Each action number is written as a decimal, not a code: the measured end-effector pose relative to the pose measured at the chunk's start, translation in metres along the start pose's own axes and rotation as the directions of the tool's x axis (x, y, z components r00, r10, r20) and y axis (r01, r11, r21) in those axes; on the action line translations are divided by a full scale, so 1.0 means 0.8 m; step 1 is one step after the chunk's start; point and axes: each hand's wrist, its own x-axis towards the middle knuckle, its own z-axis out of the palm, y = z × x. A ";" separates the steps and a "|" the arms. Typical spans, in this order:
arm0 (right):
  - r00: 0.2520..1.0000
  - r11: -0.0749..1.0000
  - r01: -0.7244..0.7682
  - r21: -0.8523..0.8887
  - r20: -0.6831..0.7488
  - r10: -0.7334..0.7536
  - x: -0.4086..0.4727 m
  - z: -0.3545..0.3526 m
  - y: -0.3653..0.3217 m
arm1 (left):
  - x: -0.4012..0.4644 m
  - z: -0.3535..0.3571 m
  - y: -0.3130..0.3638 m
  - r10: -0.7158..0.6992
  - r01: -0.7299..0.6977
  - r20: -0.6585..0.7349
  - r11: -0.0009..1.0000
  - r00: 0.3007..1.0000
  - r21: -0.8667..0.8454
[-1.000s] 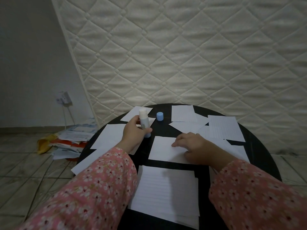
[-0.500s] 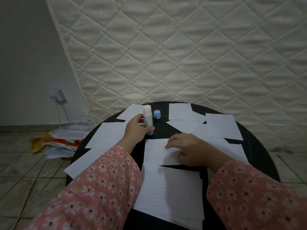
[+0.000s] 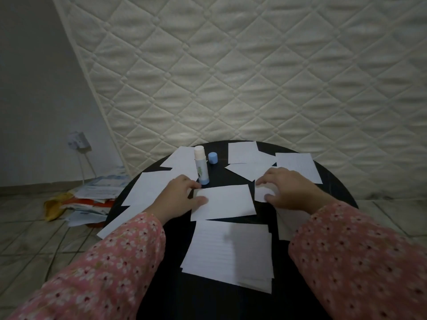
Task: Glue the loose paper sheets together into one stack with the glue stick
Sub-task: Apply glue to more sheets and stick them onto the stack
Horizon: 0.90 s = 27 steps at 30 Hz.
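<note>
White glue stick (image 3: 200, 165) now upright, freed from left hand (image 3: 178, 197).

Your round black table (image 3: 332, 179) is covered in white sheets (image 3: 223, 202). One sits between your fingers, a lined stack (image 3: 228, 250) just below them. The glue stick (image 3: 200, 166) stands uncapped right past your left fingertips (image 3: 195, 185), blue cap (image 3: 212, 157) just beside it.

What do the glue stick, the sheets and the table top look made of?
Glue stick: likely plastic, smooth white tube with blue base, uncapped.
Sheets: thin matte paper; the near stack shows faint ruled lines.
Table: black, smooth, faintly veined top; material unclear.
</note>
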 end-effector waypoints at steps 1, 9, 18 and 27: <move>0.999 0.999 -0.043 0.003 0.000 0.043 -0.007 -0.003 0.008 | -0.002 0.002 -0.002 0.037 -0.039 0.040 0.998 0.999 0.059; 0.966 0.964 -0.222 -0.149 0.099 0.238 -0.043 -0.004 0.035 | 0.004 0.001 -0.019 0.039 -0.083 0.227 0.979 0.973 0.186; 0.972 0.971 -0.202 -0.131 0.097 0.215 -0.040 0.001 0.039 | 0.005 0.007 -0.024 0.021 -0.063 0.219 0.980 0.976 0.191; 0.984 0.983 -0.051 0.177 -0.162 0.080 -0.032 -0.007 0.013 | -0.002 0.002 -0.015 -0.001 -0.031 0.214 0.989 0.977 0.147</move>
